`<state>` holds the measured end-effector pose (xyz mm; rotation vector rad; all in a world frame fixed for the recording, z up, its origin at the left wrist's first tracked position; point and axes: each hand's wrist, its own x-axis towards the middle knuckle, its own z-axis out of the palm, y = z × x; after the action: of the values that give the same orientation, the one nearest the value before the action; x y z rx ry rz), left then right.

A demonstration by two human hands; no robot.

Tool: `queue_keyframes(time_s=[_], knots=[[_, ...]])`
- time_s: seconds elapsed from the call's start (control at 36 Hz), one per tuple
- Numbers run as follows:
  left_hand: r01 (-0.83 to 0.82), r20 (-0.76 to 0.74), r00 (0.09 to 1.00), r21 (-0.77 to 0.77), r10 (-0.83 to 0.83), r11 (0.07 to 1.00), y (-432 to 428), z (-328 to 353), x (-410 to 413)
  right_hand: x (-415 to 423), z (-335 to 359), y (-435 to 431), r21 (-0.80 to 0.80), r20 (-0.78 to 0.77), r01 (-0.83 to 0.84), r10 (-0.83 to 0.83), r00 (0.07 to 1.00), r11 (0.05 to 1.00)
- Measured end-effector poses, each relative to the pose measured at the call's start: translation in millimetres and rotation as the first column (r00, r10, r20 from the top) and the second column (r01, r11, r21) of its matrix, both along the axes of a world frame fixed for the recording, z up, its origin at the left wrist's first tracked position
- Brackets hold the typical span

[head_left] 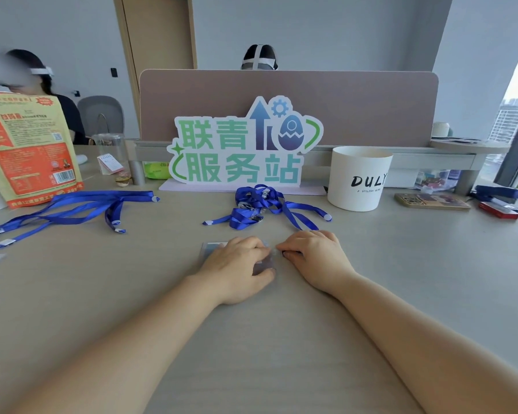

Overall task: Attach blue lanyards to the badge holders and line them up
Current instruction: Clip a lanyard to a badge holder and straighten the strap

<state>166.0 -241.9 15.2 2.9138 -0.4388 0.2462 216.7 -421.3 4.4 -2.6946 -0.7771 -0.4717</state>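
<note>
On the beige desk (401, 264), at twelve o'clock from us, our left hand (237, 264) pins the clear plastic badge holder (210, 249) flat so our right hand (314, 255) can pinch its edge.

I'm seeing satiny blue ribbon lanyards (253, 204) glinting a bit, clear glossy plastic badge holder (211, 249), matt beige table (102, 279) looking smooth, matt white cup (358, 177), shiny printed snack bag (27, 147)
</note>
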Motion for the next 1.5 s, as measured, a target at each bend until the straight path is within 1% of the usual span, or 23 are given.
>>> queue_keyframes(time_s=[0.17, 0.42, 0.61, 0.72, 0.78, 0.92, 1.08, 1.25, 1.39, 1.5], knots=[[0.021, 0.001, 1.0, -0.052, -0.021, 0.998, 3, -4, 1, -4, 1, -1, 0.068, -0.077, -0.024, 0.029, 0.997, 0.997], [0.055, 0.03, 0.998, -0.129, -0.052, 0.99, 5, -6, 0, -4, 1, -1, 0.094, -0.095, -0.033, 0.042, 0.995, 0.995], [0.042, 0.021, 0.999, -0.12, -0.04, 0.992, 3, -7, 3, -3, -1, 1, 0.106, -0.118, -0.032, 0.044, 0.992, 0.994], [0.03, 0.016, 0.999, -0.112, -0.028, 0.993, 2, -8, 5, -3, -1, -1, 0.194, -0.205, -0.031, 0.071, 0.976, 0.981], [0.019, 0.002, 1.0, -0.098, -0.019, 0.995, 0, -8, 7, -3, -1, -2, 0.196, -0.23, -0.026, 0.072, 0.971, 0.98], [-0.005, -0.025, 1.0, -0.077, 0.003, 0.997, -2, -7, 10, -3, 3, -1, 0.147, -0.237, 0.004, 0.031, 0.971, 0.989], [-0.038, 0.005, 0.999, -0.082, 0.038, 0.996, -2, -12, 6, -2, -1, -3, 0.2, -0.196, 0.06, -0.02, 0.98, 0.978], [-0.019, -0.028, 0.999, -0.061, 0.017, 0.998, -2, -13, 6, 0, -1, -6, 0.17, -0.181, 0.148, -0.117, 0.977, 0.974], [-0.026, -0.023, 0.999, -0.082, 0.024, 0.996, -2, -12, 4, -1, 1, -9, 0.218, -0.199, 0.204, -0.161, 0.967, 0.955], [-0.052, -0.029, 0.998, -0.057, 0.05, 0.997, -3, -9, 2, -3, 4, -19, 0.178, -0.201, 0.24, -0.204, 0.958, 0.954]])
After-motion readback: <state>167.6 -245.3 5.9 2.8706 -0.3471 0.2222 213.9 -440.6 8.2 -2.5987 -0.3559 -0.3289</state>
